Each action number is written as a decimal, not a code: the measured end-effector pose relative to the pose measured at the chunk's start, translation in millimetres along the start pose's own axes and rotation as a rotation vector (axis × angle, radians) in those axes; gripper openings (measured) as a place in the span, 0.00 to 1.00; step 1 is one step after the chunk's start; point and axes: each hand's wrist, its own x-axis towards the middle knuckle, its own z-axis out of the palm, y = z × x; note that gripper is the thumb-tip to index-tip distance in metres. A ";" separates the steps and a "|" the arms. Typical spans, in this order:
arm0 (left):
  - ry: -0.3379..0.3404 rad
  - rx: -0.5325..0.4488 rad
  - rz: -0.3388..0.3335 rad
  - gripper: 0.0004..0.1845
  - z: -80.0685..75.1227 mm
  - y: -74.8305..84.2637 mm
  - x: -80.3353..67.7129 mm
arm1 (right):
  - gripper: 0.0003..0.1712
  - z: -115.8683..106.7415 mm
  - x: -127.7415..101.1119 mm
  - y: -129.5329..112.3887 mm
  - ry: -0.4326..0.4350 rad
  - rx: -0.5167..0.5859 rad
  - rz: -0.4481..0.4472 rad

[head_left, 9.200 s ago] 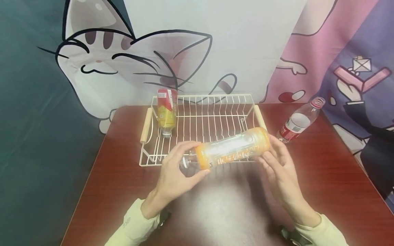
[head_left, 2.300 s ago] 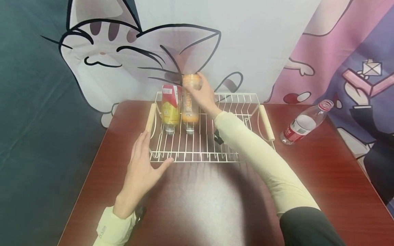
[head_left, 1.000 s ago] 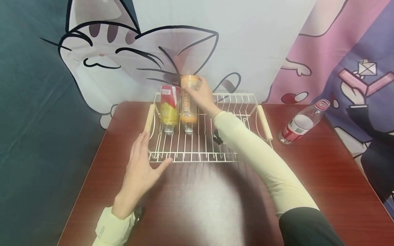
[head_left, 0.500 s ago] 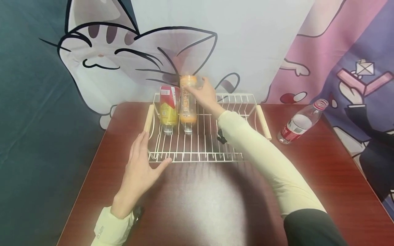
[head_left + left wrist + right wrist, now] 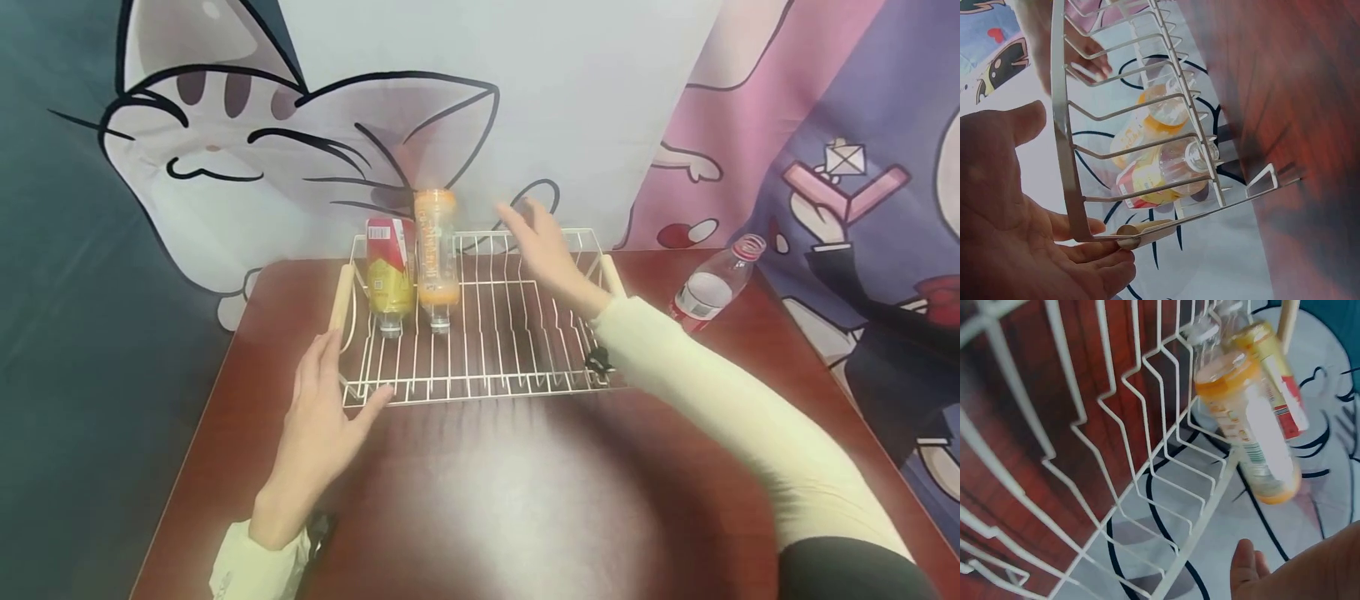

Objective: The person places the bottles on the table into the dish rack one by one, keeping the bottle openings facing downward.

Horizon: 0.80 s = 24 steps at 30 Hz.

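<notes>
Head view: the orange bottle (image 5: pixel 436 250) stands neck-down in the wire rack (image 5: pixel 525 333), leaning on the back rail beside the yellow bottle (image 5: pixel 387 271). We judge it light, thin-walled and slick, best taken round the labelled middle. Our right hand (image 5: pixel 543 242) hovers loose-fingered, holding nothing; our left hand (image 5: pixel 318 417) rests flat against the rack's corner on the desk (image 5: pixel 525 500).

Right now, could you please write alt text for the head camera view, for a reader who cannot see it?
Two bottles, an orange-labelled bottle and a red-and-yellow-labelled bottle, lean neck-down in a white wire dish rack on a red-brown table. The open right hand hovers above the rack; the left hand rests against its front corner.
</notes>
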 end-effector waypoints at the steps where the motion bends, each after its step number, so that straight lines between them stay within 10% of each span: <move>1: 0.002 -0.002 0.000 0.55 -0.6 0.1 0.8 | 0.54 -7.2 -7.7 0.5 -0.025 0.006 0.009; 8: 0.031 -0.010 0.006 0.53 -1.4 -0.6 6.4 | 0.40 -51.3 -54.8 9.1 -0.029 0.066 -0.001; 14: 0.065 -0.010 0.019 0.52 -0.7 -2.6 8.5 | 0.31 -79.6 -95.7 35.0 0.067 -0.091 -0.112; 24: 0.116 0.002 0.085 0.50 2.2 -8.6 3.4 | 0.23 -75.0 -157.9 97.2 0.290 -0.288 -0.305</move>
